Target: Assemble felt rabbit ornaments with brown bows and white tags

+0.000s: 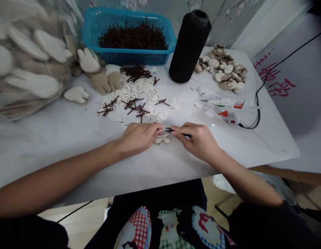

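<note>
Near the table's front edge, my left hand (139, 139) pinches a small white plush piece (163, 139) with petal-like lobes, partly hidden under the fingers. My right hand (200, 140) grips a pair of dark thread snips (171, 130), their tips pointing left and very close to the plush piece. Just beyond my hands lie several brown bows (142, 111) and a spread of small white printed labels (134, 90).
A blue basket (134, 57) of brown bows stands at the back, beside a black thread cone (190, 46). Plush pieces fill a clear bag (33, 69) at left. Labelled plush pieces (228, 74) are heaped at right, near a white glue gun (231, 117) with a black cord.
</note>
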A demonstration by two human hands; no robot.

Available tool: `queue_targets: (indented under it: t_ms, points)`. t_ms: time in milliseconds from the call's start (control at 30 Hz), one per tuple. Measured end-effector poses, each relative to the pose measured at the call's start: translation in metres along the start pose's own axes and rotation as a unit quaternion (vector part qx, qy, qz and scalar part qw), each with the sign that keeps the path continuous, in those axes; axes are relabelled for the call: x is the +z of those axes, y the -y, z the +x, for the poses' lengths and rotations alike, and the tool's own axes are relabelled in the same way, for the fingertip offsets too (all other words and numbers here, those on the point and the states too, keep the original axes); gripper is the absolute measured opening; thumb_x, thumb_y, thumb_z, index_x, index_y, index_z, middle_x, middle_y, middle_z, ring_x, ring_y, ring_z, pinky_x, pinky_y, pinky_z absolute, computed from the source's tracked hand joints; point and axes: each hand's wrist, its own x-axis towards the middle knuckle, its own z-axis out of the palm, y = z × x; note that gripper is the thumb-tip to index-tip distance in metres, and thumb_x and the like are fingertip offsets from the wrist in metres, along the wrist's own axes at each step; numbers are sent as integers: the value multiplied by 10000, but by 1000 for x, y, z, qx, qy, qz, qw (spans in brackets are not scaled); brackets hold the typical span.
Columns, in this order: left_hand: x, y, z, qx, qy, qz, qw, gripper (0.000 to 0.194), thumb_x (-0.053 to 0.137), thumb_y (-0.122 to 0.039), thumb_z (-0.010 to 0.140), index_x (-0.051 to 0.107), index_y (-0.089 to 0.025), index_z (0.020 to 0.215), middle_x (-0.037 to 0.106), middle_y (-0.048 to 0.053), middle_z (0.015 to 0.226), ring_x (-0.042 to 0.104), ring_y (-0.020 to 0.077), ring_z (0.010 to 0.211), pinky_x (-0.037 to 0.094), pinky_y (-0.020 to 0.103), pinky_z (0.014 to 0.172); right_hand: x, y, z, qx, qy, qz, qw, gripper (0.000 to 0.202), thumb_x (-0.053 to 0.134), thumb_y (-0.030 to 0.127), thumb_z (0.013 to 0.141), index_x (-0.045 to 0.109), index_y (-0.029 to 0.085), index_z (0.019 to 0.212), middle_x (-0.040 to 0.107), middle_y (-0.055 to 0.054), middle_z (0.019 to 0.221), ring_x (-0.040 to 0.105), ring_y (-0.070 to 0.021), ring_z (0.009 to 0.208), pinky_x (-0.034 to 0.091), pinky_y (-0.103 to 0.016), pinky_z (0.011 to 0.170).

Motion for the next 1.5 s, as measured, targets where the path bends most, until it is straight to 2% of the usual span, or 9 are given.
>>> queue_targets:
  t_ms: [200, 433, 600, 767, 933, 1033, 1167, 1333, 1500]
  points:
    - [-6, 3, -2, -98, -29, -180, 978, 154, 410, -282, 942, 530, -189, 916, 658, -19, 725, 611, 116, 607, 406, 218, 576, -2, -4, 73, -37, -75, 22, 996, 362, 557, 406, 895, 637, 202, 1183, 710, -58, 952, 649, -196, 850, 453, -291, 778]
    - [-14, 15, 8, -264, -124, -493, 820, 260, 492, -425, 906, 479, -182, 813, 507, -48, 623, 611, 115, 603, 455, 216, 571, 60, 16, 190, -151, -63, -31, 986, 276, 582, 338, 888, 695, 131, 1030, 675, -108, 984, 568, -222, 970, 380, -318, 905]
    - [-14, 23, 8, -289, -135, -528, 787, 299, 528, -459, 879, 463, -185, 781, 450, -68, 574, 572, 101, 520, 424, 205, 502, 74, 20, 209, -113, -66, -17, 991, 293, 574, 283, 873, 668, 157, 1121, 622, -111, 1068, 510, -240, 1017, 356, -359, 929]
    - [-29, 19, 17, -256, -132, -510, 810, 290, 499, -453, 900, 463, -191, 783, 402, -76, 551, 554, 102, 492, 427, 217, 504, 58, 19, 179, -91, -114, 20, 989, 445, 545, 345, 885, 538, 175, 1296, 558, -125, 1186, 442, -281, 1073, 350, -411, 930]
    - [-48, 11, 108, -141, -50, -379, 913, 265, 444, -436, 920, 509, -189, 850, 434, -69, 495, 482, 101, 437, 390, 209, 469, 39, 4, 116, -118, -139, 92, 979, 291, 542, 259, 857, 596, 133, 1114, 590, -112, 1039, 476, -243, 963, 390, -370, 876]
    - [-30, 5, 187, -52, 136, -128, 981, 279, 372, -372, 941, 569, -174, 924, 547, -31, 542, 531, 116, 485, 402, 209, 504, 35, -3, 85, -91, -164, 129, 974, 275, 512, 258, 885, 563, 152, 1133, 592, -80, 935, 482, -227, 898, 410, -350, 838]
    - [17, 4, 254, -37, 198, -32, 979, 189, 560, -270, 824, 642, -119, 745, 674, 92, 706, 648, 203, 724, 454, 252, 646, 30, -6, 78, -107, -138, 123, 977, 264, 514, 270, 896, 559, 166, 1135, 595, -56, 866, 492, -217, 866, 412, -337, 822]
    - [46, 10, 263, -53, 194, 36, 979, 234, 533, -269, 838, 670, -88, 781, 689, 167, 771, 662, 254, 814, 455, 291, 705, 25, -13, 88, -122, -110, 85, 983, 250, 534, 268, 887, 576, 143, 1100, 615, -68, 862, 498, -226, 866, 414, -330, 800]
    - [32, 7, 257, -41, 168, 19, 985, 317, 553, -378, 840, 619, -148, 632, 626, 61, 607, 607, 188, 657, 395, 251, 608, 25, -18, 87, -125, -86, 90, 984, 313, 535, 235, 885, 553, 118, 1175, 629, -80, 906, 508, -220, 870, 420, -324, 814]
